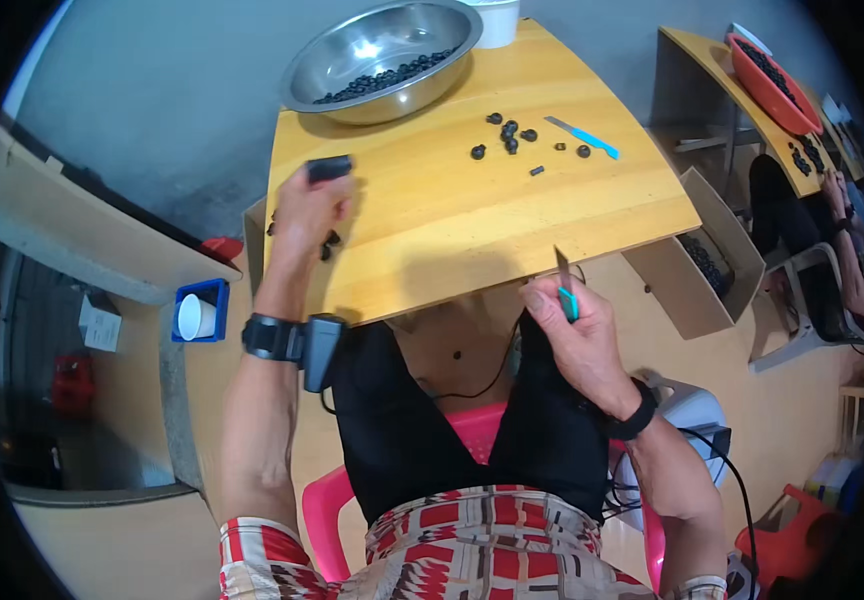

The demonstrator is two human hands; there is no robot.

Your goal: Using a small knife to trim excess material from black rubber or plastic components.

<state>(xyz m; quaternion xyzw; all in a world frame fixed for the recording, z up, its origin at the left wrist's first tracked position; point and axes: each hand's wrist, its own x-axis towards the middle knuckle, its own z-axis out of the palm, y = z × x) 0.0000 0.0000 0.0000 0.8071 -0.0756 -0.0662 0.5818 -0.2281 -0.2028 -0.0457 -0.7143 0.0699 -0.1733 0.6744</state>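
Observation:
My right hand [580, 330] is closed round the teal handle of a small knife [565, 285], its blade pointing up just off the table's front edge. Over the left part of the table, my left hand [310, 208] has its fingers curled and slightly blurred. A short black piece [329, 168] shows at those fingers; whether it is gripped or worn on them is unclear. A few small black parts [328, 246] lie beside this hand. Several more round black parts [510, 138] are scattered on the table's right half, near a second knife [584, 137] with a blue handle.
A large steel bowl [297, 85] of black parts stands at the table's [432, 215] far left, by a white tub [497, 22]. On the right are a cardboard box [687, 290] of black parts and another person's hand [834, 192] by a red basin [767, 88].

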